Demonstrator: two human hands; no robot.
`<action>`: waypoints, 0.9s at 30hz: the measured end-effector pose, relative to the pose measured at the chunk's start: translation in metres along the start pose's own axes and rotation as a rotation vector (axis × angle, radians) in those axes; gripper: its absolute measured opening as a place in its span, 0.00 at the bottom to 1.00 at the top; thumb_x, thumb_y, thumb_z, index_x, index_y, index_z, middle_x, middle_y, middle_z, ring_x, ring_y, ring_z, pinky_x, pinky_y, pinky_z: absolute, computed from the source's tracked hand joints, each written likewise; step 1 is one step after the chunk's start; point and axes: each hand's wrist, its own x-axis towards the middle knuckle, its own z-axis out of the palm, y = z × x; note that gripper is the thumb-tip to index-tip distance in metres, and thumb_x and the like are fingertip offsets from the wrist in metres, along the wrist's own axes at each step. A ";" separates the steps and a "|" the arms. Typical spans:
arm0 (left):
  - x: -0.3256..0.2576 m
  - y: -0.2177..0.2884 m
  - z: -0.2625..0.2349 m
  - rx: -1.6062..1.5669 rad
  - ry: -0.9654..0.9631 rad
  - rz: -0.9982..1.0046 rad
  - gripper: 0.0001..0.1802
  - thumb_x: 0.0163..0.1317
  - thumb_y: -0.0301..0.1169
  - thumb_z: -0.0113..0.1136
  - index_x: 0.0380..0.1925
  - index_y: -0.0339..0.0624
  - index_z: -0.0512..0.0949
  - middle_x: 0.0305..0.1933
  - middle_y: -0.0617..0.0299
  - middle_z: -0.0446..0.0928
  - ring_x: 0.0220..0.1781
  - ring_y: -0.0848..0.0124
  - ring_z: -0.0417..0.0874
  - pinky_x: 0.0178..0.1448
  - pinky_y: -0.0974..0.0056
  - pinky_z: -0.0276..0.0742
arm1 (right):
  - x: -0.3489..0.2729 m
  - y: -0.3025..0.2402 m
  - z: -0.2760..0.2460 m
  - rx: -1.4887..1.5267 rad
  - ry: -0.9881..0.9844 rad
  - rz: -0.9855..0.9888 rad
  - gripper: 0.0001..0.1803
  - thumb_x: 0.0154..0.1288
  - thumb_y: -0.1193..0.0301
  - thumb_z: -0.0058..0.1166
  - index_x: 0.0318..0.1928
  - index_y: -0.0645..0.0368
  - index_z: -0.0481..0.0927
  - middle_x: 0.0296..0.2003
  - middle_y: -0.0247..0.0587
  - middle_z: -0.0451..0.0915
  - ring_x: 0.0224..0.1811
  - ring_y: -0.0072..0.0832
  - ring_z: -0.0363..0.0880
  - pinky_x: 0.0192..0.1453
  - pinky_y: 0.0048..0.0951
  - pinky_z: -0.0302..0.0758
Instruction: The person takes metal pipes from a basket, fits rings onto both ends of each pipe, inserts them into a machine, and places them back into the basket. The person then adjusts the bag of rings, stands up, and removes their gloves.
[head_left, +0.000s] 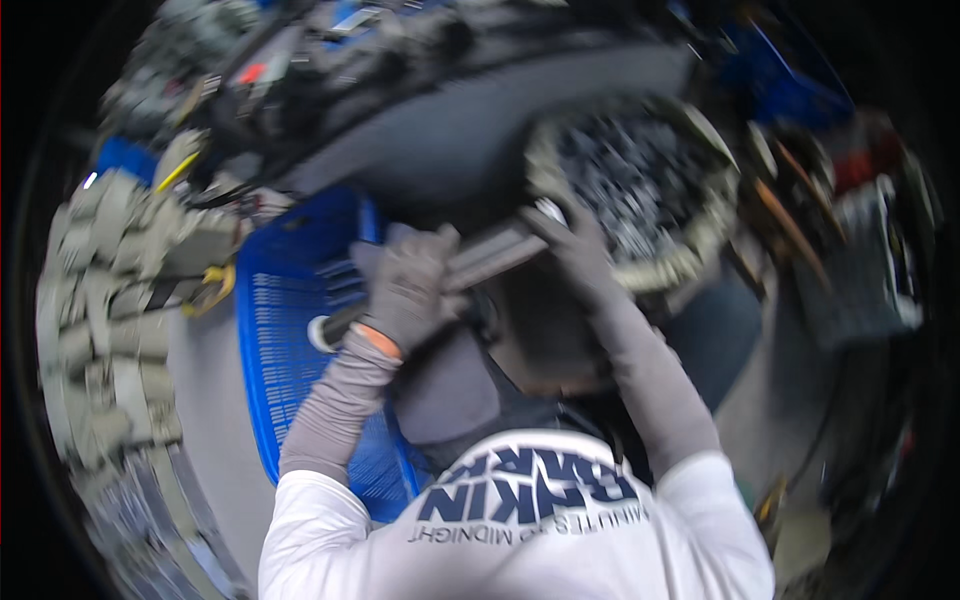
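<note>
A long grey bar-like piece (492,256) is held slanting in front of me, blurred by motion. My left hand (412,285), in a grey glove, is closed round its left end. At its right end, my gloved right hand (580,250) grips it with bent fingers. A small shiny spot shows by the right fingertips; I cannot make out what it is. Below my left wrist, a round white end (321,334) of a dark rod-like thing sticks out over the blue plastic basket (262,390). A grey pad-like surface (445,395) lies under my left forearm.
An open pale sack (545,165) full of small dark grey pieces (640,185) stands ahead on the right. Many beige-grey parts (110,320) are piled at far left. A blue bin (790,80) sits at the far right, near a grey crate (870,260).
</note>
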 end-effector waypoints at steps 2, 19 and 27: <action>-0.008 -0.013 0.023 0.000 -0.035 -0.035 0.39 0.43 0.41 0.79 0.58 0.44 0.77 0.50 0.51 0.80 0.55 0.52 0.81 0.61 0.50 0.74 | 0.017 0.035 -0.036 0.122 -0.087 -0.005 0.27 0.76 0.61 0.57 0.68 0.64 0.78 0.64 0.49 0.80 0.66 0.35 0.79 0.73 0.33 0.71; -0.019 -0.021 -0.008 0.024 -0.123 0.044 0.38 0.50 0.39 0.71 0.62 0.41 0.73 0.48 0.48 0.81 0.53 0.50 0.83 0.62 0.50 0.76 | 0.064 0.201 -0.167 -1.555 -0.171 0.054 0.14 0.67 0.61 0.56 0.43 0.50 0.91 0.44 0.51 0.89 0.50 0.46 0.89 0.54 0.41 0.84; -0.001 -0.017 0.002 0.053 -0.148 0.032 0.35 0.49 0.38 0.74 0.58 0.41 0.73 0.49 0.51 0.81 0.54 0.54 0.83 0.59 0.51 0.78 | 0.070 0.162 -0.134 -1.709 -0.481 0.359 0.37 0.67 0.46 0.59 0.72 0.45 0.73 0.67 0.51 0.77 0.69 0.52 0.77 0.65 0.50 0.79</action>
